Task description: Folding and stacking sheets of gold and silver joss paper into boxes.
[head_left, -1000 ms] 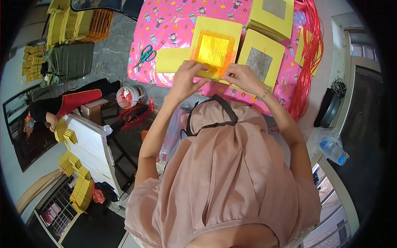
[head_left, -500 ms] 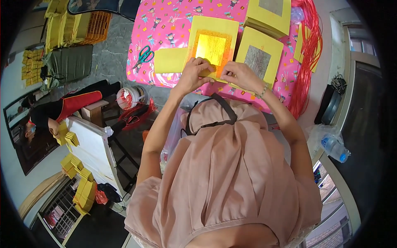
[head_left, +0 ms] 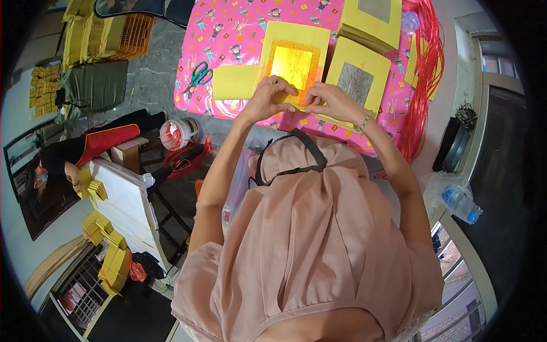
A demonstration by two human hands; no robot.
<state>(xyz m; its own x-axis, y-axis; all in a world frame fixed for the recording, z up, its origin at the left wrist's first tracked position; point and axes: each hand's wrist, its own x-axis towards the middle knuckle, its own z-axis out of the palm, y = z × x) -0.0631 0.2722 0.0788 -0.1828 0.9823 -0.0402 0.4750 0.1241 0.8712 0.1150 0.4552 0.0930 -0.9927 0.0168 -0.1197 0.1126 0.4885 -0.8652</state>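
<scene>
A yellow paper sheet point(head_left: 320, 43) with a shiny gold square and an orange border lies before me on the pink patterned table cover point(head_left: 228, 34). My left hand point(head_left: 268, 101) is closed, its thumb and fingers pinching the sheet's near edge. Just to its right, my right hand point(head_left: 337, 102) also pinches that edge, its fingers curled together. A narrow strip of the edge seems to be turned up between both thumbs; the fingers partly hide it. Left of the sheet lies a plain yellow paper piece point(head_left: 233, 82), and farther left are teal-handled scissors point(head_left: 199, 77).
Yellow sheets with silver squares form a stack point(head_left: 379, 62) to the right, with another stack point(head_left: 370, 25) behind. Red plastic strands point(head_left: 424, 108) hang over the table's right side. At far left, a co-worker point(head_left: 85, 151) handles folded yellow paper at a white table point(head_left: 128, 199).
My hands have shifted only slightly along the sheet's near edge, the thumbs coming a little closer together. The sheet stays nearly where it was.
</scene>
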